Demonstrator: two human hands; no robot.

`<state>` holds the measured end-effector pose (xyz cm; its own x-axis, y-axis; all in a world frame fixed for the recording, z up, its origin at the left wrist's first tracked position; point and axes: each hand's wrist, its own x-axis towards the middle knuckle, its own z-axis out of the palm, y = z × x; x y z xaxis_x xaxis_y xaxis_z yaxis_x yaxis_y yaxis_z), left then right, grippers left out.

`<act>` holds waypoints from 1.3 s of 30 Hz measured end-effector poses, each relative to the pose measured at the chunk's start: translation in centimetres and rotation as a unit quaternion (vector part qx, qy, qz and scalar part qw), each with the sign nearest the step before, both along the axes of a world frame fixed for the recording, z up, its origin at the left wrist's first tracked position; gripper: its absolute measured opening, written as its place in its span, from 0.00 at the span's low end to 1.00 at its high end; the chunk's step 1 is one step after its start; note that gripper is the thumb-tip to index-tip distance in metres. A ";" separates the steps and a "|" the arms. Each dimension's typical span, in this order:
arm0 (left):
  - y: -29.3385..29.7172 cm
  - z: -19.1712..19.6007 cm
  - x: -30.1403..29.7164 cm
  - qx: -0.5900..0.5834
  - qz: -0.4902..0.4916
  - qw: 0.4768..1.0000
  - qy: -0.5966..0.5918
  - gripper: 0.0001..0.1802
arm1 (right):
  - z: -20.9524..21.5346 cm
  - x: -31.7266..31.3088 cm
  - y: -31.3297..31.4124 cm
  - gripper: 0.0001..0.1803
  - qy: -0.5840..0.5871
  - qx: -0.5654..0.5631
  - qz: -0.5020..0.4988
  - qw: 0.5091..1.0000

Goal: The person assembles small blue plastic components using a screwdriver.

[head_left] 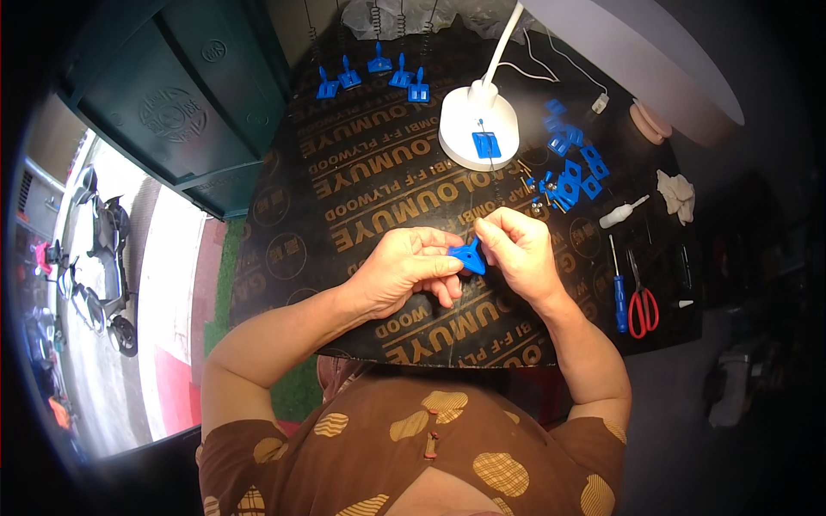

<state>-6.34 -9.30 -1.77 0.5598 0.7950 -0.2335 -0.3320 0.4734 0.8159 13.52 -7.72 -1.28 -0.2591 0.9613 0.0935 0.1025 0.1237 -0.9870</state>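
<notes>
Just in front of me, both hands meet over the black tabletop at a small blue plastic part [470, 258] with a flared body, a hole and a narrow stem. My left hand [400, 271] is closed on its body between thumb and fingers. My right hand [522, 255] pinches at the stem, thumb against forefinger; the fingertips hide the stem's end. A thin dark line runs from near the right fingertips toward the lamp base [449, 142]. On that white base lies another blue piece [486, 145].
Several blue pieces [379, 60] with black coils stand at the back left. Loose blue parts [568, 183] lie right of the lamp. Farther right are a white nozzle bottle [621, 213], crumpled tissue [677, 196], a blue-handled screwdriver [620, 305] and red-handled scissors [637, 314].
</notes>
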 end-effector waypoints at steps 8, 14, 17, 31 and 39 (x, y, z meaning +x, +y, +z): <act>-0.1 0.4 0.1 -0.021 -0.001 1.000 -0.011 0.24 | 0.2 0.1 0.1 0.11 0.023 -0.023 0.004 0.999; -0.1 0.3 0.0 -0.020 -0.006 1.000 -0.002 0.21 | 0.2 0.1 0.1 0.12 0.019 -0.021 0.007 1.000; -0.2 0.4 0.0 -0.018 -0.001 1.000 -0.006 0.20 | 0.1 0.1 0.0 0.12 0.020 -0.022 0.006 1.000; -0.1 0.2 -0.1 -0.011 0.012 1.000 -0.005 0.18 | 0.1 -0.2 -0.2 0.09 0.021 -0.018 0.000 1.000; 0.0 0.4 -0.2 -0.026 0.018 0.999 -0.010 0.16 | -0.3 -0.3 -0.1 0.12 0.026 -0.016 0.010 0.999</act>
<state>-6.49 -9.34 -1.36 0.5358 0.8020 -0.2640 -0.3658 0.5023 0.7835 13.26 -7.81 -1.58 -0.2738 0.9587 0.0770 0.0480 0.0936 -0.9944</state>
